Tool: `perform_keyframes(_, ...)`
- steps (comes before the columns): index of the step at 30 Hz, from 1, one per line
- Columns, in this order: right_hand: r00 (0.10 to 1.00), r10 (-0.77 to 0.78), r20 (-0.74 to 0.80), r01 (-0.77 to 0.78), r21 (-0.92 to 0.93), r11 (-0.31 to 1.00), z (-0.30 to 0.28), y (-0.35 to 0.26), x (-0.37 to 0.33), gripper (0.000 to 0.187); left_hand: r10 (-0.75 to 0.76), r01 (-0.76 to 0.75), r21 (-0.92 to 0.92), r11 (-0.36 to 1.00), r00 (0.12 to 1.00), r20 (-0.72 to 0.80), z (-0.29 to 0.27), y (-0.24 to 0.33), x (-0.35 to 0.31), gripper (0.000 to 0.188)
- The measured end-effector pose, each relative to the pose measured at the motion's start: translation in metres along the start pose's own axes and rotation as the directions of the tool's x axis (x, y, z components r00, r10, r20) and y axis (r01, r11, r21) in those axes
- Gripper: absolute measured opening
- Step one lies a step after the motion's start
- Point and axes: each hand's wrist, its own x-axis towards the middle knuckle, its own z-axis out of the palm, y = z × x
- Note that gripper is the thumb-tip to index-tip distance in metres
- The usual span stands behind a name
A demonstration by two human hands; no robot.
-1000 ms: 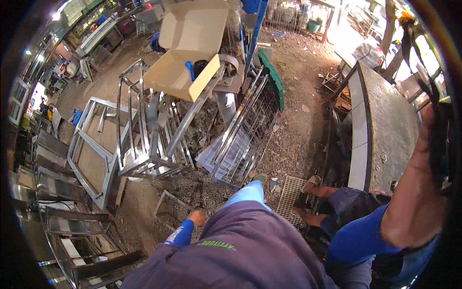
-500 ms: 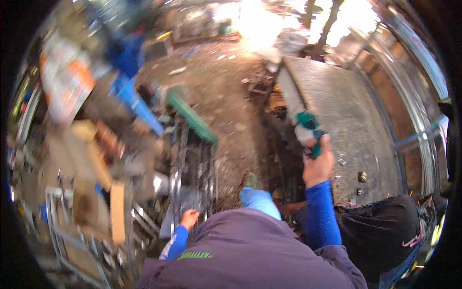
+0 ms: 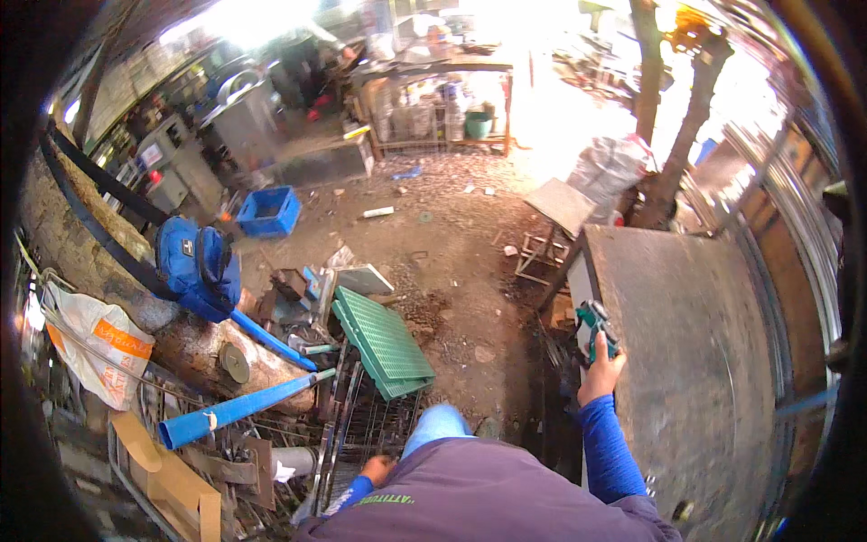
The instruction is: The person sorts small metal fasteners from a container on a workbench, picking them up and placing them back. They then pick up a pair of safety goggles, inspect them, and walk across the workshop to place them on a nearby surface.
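Observation:
My right hand [image 3: 602, 372] is closed around a teal-and-black handheld tool [image 3: 592, 327] with a pale part on its left side. Its exact kind is not clear. Hand and tool are over the left edge of a grey-topped workbench [image 3: 686, 361]. Low at my left side, my left hand [image 3: 377, 470] has its fingers curled, and nothing shows in them. Close to it lie long metal bars [image 3: 336, 425] and a green perforated plastic panel [image 3: 384, 343], which is tilted.
A blue pipe [image 3: 239, 411], a cardboard piece [image 3: 167, 479] and a white sack [image 3: 104, 348] lie at left. A blue bag [image 3: 194, 266] hangs on a leaning trunk [image 3: 99, 221]. Ahead are a blue crate [image 3: 269, 212], a small stand [image 3: 560, 206] and a tree trunk [image 3: 682, 144] on a dirt floor.
The view has swung, bringing the shelf and crate ahead into sight. The workbench and panel now appear lower in the picture. My right hand still holds the tool.

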Motion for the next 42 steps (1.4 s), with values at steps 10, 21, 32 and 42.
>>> perform_keyframes(10,0.950,-0.108,0.294,0.093,0.065,0.994,0.164,0.011,0.124,0.060,-0.017,0.015,0.012,1.000,0.979,0.204,-0.024,0.095,0.185,0.043)
perform_keyframes(21,0.846,-0.484,0.223,0.520,-0.142,0.843,0.328,-0.039,0.282,0.068,-0.154,0.127,-0.389,0.913,0.987,-0.040,-0.225,0.234,0.408,0.031)
perform_keyframes(32,0.969,0.242,0.042,-0.230,-0.187,0.955,0.393,-0.053,0.475,0.042,-0.252,0.169,-0.536,0.827,0.964,-0.086,-0.304,0.311,0.496,0.022)
perform_keyframes(42,0.876,0.483,0.005,-0.441,-0.398,0.804,0.440,-0.019,0.751,0.047,-0.408,0.414,-0.262,0.872,0.909,0.079,-0.233,0.423,0.521,0.020)
